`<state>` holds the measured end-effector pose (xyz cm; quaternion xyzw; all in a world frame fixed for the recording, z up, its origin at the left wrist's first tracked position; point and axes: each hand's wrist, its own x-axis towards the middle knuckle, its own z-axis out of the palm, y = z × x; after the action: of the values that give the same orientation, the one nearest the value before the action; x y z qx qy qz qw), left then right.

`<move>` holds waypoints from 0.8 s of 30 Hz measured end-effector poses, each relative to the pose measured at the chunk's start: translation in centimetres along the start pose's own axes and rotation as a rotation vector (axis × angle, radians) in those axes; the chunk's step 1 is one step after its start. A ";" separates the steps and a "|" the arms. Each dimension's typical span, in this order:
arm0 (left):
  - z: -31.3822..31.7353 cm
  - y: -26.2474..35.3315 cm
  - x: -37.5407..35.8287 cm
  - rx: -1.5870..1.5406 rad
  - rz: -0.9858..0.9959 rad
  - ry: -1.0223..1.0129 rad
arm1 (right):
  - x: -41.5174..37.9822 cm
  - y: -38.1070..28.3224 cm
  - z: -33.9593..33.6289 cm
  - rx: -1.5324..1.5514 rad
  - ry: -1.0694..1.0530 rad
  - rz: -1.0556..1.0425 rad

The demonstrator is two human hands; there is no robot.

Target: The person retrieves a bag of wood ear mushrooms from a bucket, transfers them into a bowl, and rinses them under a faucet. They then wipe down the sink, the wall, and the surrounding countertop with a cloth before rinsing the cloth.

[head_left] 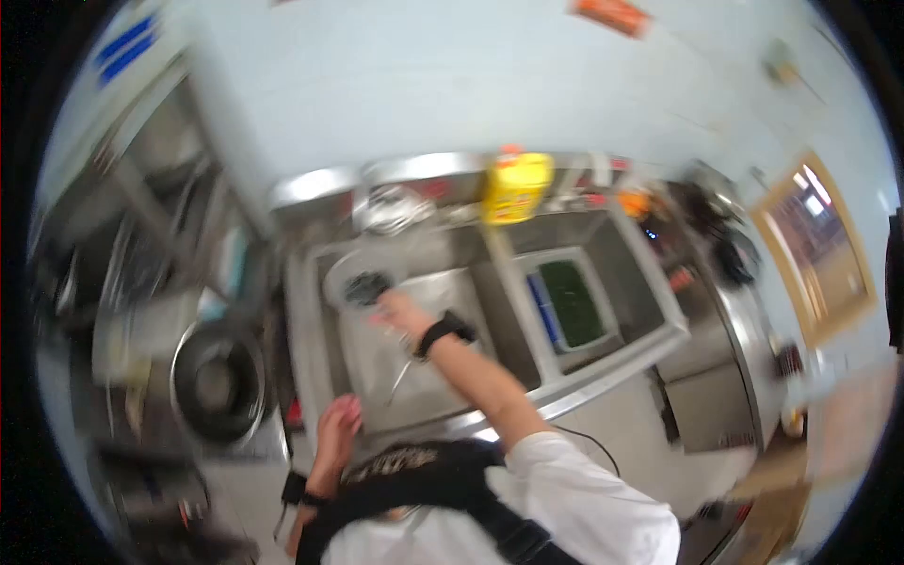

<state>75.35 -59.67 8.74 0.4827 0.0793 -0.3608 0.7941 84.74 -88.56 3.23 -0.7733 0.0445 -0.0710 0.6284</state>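
Note:
My right hand (400, 315), a dark band on its wrist, reaches over the left basin of a steel sink (551, 400). Its fingers look curled together, at the edge of a round pale container (336, 276) with dark contents; I cannot make out what they hold. Below that hand a thin, light-coloured rod (400, 381) shows against the basin floor. My left hand (339, 424) is near the front left edge of the sink, its fingers smeared by motion.
In the right basin sits a pale tub (603, 306) with a green interior and a blue strip. A yellow jug (516, 188) with an orange cap stands behind the divider. At left is a dark round pan (217, 384); a counter (753, 330) runs along the right.

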 end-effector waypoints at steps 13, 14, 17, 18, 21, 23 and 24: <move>2.0 1.9 -3.7 0.033 0.017 0.054 | -1.1 2.6 2.4 0.898 0.273 0.881; 2.1 1.9 -3.7 0.052 0.010 0.040 | -1.4 2.5 2.4 0.900 0.279 0.899; 2.3 2.0 -3.8 0.074 -0.001 0.020 | -2.0 3.1 2.9 0.881 0.266 0.889; 2.4 2.0 -3.7 0.076 -0.015 0.026 | -1.9 3.7 3.0 0.898 0.284 0.933; 2.3 1.7 -3.5 0.085 -0.033 0.029 | -1.7 6.6 2.8 0.899 0.237 0.975; 2.2 1.5 -3.3 0.090 -0.039 0.025 | -1.6 7.5 2.8 0.881 0.175 0.972; 2.2 1.5 -3.2 0.091 -0.041 0.021 | -1.7 7.4 2.8 0.903 0.198 0.988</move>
<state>73.49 -59.42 12.48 0.5202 0.0811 -0.3752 0.7629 83.70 -87.10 -4.64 -0.3137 0.4162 0.1425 0.8415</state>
